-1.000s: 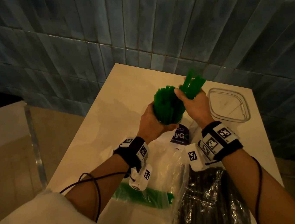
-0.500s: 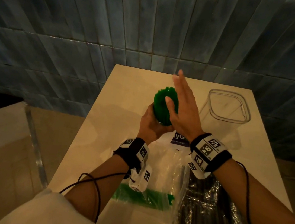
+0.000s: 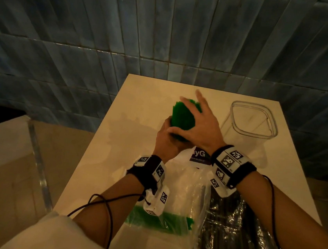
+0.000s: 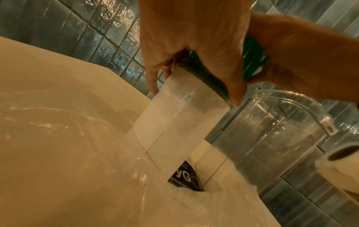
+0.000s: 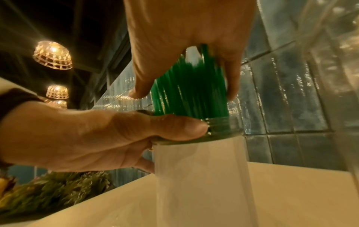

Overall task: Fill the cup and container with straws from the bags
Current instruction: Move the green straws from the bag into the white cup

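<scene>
A white paper cup (image 4: 180, 122) (image 5: 200, 176) stands on the table, packed with green straws (image 3: 182, 116) (image 5: 190, 92) that stick out of its top. My left hand (image 3: 165, 139) (image 5: 97, 135) grips the cup just under the rim. My right hand (image 3: 201, 126) (image 5: 184, 30) lies over the straw tops with straight fingers, thumb on one side of the bundle and fingers on the other. To the right of the cup stands a clear square container (image 3: 249, 135) (image 4: 272, 138) with no straws in it. The hands hide the cup in the head view.
A clear bag of green straws (image 3: 160, 220) lies near the table's front edge under my left forearm. A bag of black straws (image 3: 229, 224) lies beside it on the right. The cream table (image 3: 140, 105) butts against a blue tiled wall.
A second ago my right hand held a bunch of green straws above the cup. They now stand in the cup, and the hand has flattened and come down over the tops. My left hand kept its grip.
</scene>
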A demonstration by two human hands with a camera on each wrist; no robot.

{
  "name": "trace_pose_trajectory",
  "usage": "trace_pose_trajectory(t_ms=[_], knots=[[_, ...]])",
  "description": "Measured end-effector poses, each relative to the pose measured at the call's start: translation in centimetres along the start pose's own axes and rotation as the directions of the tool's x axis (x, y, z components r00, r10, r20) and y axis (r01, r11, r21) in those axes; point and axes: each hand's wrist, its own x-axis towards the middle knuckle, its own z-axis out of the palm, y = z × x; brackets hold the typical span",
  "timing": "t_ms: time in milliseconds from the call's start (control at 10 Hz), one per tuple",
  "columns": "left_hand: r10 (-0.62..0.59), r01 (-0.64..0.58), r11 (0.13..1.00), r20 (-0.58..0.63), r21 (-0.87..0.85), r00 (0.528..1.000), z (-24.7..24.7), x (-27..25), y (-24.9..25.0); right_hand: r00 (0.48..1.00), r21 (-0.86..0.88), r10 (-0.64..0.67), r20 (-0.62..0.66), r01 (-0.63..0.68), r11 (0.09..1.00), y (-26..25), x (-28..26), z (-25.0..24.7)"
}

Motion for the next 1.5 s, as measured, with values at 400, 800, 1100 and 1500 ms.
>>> trace_pose_trajectory(t_ms=[400, 800, 1100, 1500], knots=[[-0.042, 0.043, 0.985, -0.012, 0.166, 0.999, 0.5, 0.3, 0.7, 0.994, -0.007, -0.070, -0.081, 0.069, 0.998, -0.3, 1.4, -0.2], [-0.110, 0.114, 0.979, -0.034, 0.172, 0.993, -1.8, -3.3, 0.6, 0.925, 0.199, -0.055, -0.377, 0.138, 0.970, 0.4, -7.3, -3.2], [0.188, -0.902, 0.326, 0.915, 0.284, 0.356, -2.4, -18.9, -3.6, 0.738, 0.042, 0.254, 0.625, -0.357, 0.933, 2.8, -16.8, 3.7], [0.163, -0.889, 0.333, 0.909, 0.315, 0.383, -1.9, -19.3, -3.4, 0.663, -0.030, 0.098, 0.742, -0.113, 0.993, 0.4, -16.6, 8.4]])
